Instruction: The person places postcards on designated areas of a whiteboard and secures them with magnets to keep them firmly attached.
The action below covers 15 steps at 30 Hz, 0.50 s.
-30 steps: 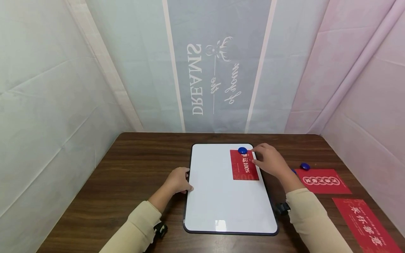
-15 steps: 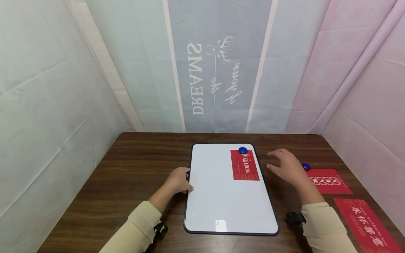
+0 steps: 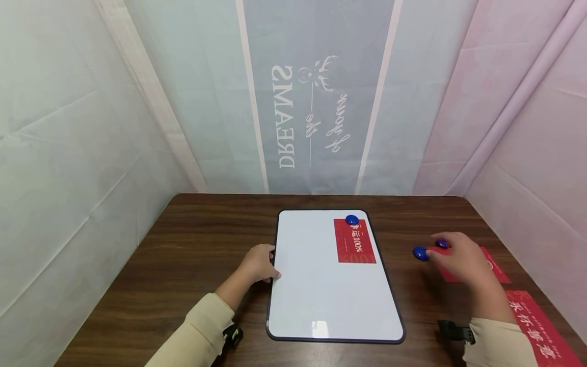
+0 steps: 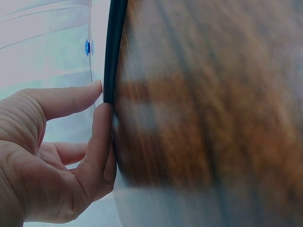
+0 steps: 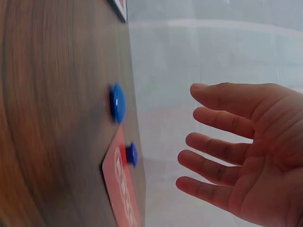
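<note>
Whiteboard [image 3: 316, 300] lies flat on the worktop [image 3: 206, 229], its left edge pinched by the left hand [image 3: 257, 262]. From the left wrist, the grip that the head view partly hides is visible: thumb at the white face, fingers folded against the dark rim. A printed red card [image 3: 346, 247] rests near the board's far right corner, with a blue magnet [image 3: 352, 219] over its far edge.

From the head view, the right hand [image 3: 463, 260] seems to overlap two loose magnets [image 5: 118, 103]; the right wrist view shows a gap between them and its spread, bare fingers, which hold nothing. One magnet sits beside a corner of the second red card [image 5: 120, 184], the other at that card's edge. Nearer the person lies a third red card [image 3: 541, 331].

Dark wood grain marks the surface; pale cloth walls [image 3: 211, 92] surround it, the rear one lettered "DREAMS", sideways.
</note>
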### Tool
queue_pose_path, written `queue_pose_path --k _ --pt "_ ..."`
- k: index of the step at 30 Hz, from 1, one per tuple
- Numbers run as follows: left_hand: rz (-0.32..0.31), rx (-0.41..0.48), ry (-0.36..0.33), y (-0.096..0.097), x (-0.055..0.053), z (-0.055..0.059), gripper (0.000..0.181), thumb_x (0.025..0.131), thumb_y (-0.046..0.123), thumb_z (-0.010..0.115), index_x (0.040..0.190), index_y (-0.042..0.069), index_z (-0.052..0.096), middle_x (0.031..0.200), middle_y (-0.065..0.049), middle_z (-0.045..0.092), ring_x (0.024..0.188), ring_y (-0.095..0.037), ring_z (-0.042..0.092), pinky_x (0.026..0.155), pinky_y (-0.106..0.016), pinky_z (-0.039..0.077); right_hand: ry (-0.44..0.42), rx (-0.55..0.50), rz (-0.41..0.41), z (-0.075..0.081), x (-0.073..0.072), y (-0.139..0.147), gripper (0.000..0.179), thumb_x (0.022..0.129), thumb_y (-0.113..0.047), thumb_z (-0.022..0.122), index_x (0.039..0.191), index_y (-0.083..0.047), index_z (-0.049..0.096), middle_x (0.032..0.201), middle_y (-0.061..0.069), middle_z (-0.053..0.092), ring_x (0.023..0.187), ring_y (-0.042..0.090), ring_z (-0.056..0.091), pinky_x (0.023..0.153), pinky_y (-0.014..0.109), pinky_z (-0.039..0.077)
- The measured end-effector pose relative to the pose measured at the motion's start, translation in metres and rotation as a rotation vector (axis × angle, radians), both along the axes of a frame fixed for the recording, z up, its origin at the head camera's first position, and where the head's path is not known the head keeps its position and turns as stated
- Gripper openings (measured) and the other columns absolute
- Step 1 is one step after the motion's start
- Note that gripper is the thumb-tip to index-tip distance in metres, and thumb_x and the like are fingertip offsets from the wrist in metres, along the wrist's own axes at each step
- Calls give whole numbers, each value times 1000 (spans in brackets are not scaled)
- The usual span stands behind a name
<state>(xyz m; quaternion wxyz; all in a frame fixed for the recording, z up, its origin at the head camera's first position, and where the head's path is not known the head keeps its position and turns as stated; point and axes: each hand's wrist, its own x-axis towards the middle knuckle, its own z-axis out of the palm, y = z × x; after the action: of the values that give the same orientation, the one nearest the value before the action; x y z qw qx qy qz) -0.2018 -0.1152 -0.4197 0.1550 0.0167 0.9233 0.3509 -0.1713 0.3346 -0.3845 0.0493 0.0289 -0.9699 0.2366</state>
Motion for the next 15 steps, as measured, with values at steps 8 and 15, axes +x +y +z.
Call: queue_pose_path --k 8,15 --pt "3 8 -3 -2 1 -3 79 71 0 85 139 -8 46 117 -18 59 53 -15 62 54 -28 55 -117 69 -126 -1 14 43 66 86 -36 72 124 13 50 117 44 47 97 57 48 73 68 45" --pt "0 16 0 -2 3 -5 79 71 0 85 139 -9 46 116 -18 59 53 -15 62 53 -28 55 -137 108 -134 -7 24 71 62 85 -27 73 118 19 48 111 46 48 94 59 48 73 67 45"
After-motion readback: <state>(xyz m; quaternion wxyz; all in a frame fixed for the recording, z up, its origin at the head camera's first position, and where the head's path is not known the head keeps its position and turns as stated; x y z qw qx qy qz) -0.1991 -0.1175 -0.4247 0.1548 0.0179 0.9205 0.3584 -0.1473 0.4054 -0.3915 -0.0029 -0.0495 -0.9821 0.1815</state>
